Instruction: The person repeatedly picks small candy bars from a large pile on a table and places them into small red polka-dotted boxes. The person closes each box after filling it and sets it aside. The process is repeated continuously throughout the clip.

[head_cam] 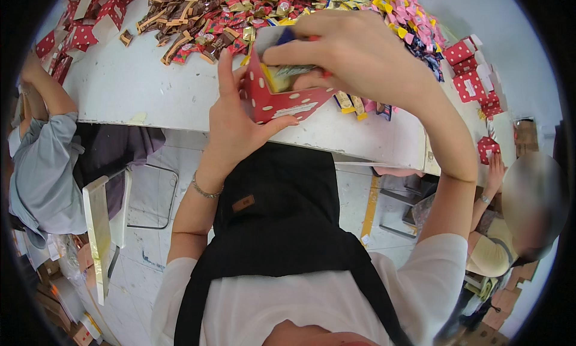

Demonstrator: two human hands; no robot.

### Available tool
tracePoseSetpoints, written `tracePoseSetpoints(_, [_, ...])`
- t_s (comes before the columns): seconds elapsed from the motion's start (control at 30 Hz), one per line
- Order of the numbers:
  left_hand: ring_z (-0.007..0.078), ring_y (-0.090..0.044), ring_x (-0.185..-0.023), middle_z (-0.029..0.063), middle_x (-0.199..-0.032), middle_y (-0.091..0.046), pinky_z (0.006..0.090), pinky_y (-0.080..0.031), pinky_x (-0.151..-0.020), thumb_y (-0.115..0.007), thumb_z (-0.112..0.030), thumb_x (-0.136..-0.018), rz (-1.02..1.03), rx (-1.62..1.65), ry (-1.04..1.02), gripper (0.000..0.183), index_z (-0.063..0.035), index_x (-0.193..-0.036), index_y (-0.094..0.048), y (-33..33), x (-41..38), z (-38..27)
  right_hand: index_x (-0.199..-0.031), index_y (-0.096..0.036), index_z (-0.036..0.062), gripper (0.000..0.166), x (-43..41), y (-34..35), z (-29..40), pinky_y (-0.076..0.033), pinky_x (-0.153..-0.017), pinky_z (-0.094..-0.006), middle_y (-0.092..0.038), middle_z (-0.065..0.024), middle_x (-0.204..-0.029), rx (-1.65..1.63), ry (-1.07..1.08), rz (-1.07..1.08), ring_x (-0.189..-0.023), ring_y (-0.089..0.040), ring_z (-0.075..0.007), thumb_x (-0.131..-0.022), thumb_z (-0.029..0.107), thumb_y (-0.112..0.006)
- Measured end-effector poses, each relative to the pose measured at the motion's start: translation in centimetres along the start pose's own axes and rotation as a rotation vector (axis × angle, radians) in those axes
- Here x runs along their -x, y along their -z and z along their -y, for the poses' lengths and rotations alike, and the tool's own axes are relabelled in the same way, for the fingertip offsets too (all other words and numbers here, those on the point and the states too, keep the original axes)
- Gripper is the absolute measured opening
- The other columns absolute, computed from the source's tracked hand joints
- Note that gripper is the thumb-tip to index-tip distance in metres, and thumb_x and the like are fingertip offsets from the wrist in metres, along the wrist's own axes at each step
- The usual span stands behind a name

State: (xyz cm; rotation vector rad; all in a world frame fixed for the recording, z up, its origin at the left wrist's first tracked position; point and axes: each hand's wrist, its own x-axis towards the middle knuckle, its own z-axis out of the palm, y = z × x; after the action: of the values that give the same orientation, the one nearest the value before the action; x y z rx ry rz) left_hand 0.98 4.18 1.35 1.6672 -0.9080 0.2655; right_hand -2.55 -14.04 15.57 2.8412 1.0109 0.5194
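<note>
My left hand (238, 116) holds a red box with white dots (288, 104) above the near edge of the white table, its thumb along the near side and its fingers at the left side. The box is open at the top, and wrapped pieces in yellow and green show inside. My right hand (355, 53) reaches over the box with its fingers down in the opening, among the wrapped pieces; what its fingertips grip is partly hidden. Just right of the box lie a few wrapped sweets (353, 105) with yellow, pink and dark blue wrappers.
Heaps of wrapped sweets (225, 13) cover the far part of the white table (148, 94). More dotted boxes stand at far left (112, 10) and right (468, 87). One person (49, 166) is at the left; another (492, 247) touches a small dotted box at right.
</note>
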Motion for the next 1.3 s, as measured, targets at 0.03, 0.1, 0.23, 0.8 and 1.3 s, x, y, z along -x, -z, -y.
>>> tracePoseSetpoints(0.03, [0.0273, -0.060, -0.097, 0.0190, -0.113, -0.053, 0.0348, -0.049, -0.080, -0.087, -0.032, -0.055, 0.018, -0.030, -0.008, 0.124, -0.0011, -0.140, -0.003, -0.1, -0.1, -0.2, -0.101, -0.064, 0.0223, 0.033, -0.3, -0.5, 0.1, -0.048, -0.057, -0.0338, -0.058, -0.0042, -0.074, -0.019, -0.022, 0.012, -0.072, -0.062, -0.0210, -0.070, 0.035, -0.067])
tracePoseSetpoints(0.1, [0.0289, -0.060, -0.096, 0.0200, -0.113, -0.054, 0.0355, -0.049, -0.081, -0.087, -0.034, -0.055, 0.004, -0.003, 0.008, 0.126, -0.0005, -0.140, 0.000, -0.4, -0.2, 0.1, -0.100, -0.065, 0.0229, 0.032, -0.7, -1.1, 0.2, -0.048, -0.056, -0.0339, -0.059, -0.0047, -0.075, -0.054, -0.069, 0.036, -0.071, -0.063, -0.0213, -0.072, 0.038, -0.065])
tracePoseSetpoints(0.23, [0.0286, -0.059, -0.098, 0.0202, -0.111, -0.053, 0.0357, -0.048, -0.084, -0.087, -0.032, -0.056, 0.008, -0.027, 0.010, 0.127, -0.0002, -0.140, 0.003, -0.3, 0.3, 0.4, -0.115, -0.058, 0.0241, 0.046, -0.5, -2.4, 1.2, -0.044, -0.053, -0.0332, -0.052, -0.0035, -0.071, -0.216, -0.163, -0.118, -0.063, -0.057, -0.0216, -0.073, 0.039, -0.068])
tracePoseSetpoints(0.8, [0.0259, -0.052, -0.111, 0.0182, -0.122, -0.044, 0.0348, -0.048, -0.087, -0.085, -0.021, -0.061, 0.005, 0.175, 0.135, 0.118, -0.0030, -0.139, 0.001, -2.0, 1.2, -0.3, -0.120, -0.052, 0.0070, 0.065, 1.0, -4.1, 1.9, -0.046, -0.076, -0.0374, -0.053, -0.0134, -0.115, -0.520, 0.096, -0.361, -0.099, -0.054, -0.0273, -0.079, 0.057, -0.052])
tracePoseSetpoints(1.3, [0.0274, -0.051, -0.110, 0.0191, -0.125, -0.042, 0.0366, -0.044, -0.091, -0.086, -0.022, -0.058, -0.070, 0.172, 0.159, 0.121, -0.0027, -0.141, 0.000, -1.5, 3.1, 1.9, -0.103, -0.053, 0.0004, 0.037, 16.2, -13.6, -16.7, -0.048, -0.071, -0.0429, -0.063, -0.0200, -0.089, 0.244, -0.954, -0.078, -0.084, -0.061, -0.0332, -0.079, 0.027, -0.061])
